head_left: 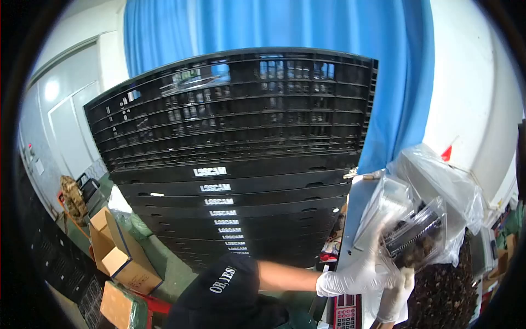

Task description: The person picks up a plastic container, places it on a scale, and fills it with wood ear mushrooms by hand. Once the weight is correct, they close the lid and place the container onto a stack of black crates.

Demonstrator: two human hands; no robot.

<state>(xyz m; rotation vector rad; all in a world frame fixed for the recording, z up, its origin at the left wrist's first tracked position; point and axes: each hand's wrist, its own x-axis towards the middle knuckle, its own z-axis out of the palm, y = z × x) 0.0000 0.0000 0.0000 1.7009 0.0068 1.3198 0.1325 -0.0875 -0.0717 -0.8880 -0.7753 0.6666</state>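
Clear pack [421,234]: right of the crate stack [219,164], dark contents inside; its long axis slants, the low end toward the stack, the other pointing up and away from it.
Left hand [359,278]: white-gloved, arm stretched past the stack's lower right, fingers raised at the pack's stack-side edge (blurred, so I cannot tell whether they grip).
Right hand [396,296]: gloved, farther from the stack than the left wrist, fingers bent, pinching the pack's lower edge.
Red keypad [346,318]: right of the stack, below the left hand.
Blue curtain [274,24]: behind the stack.
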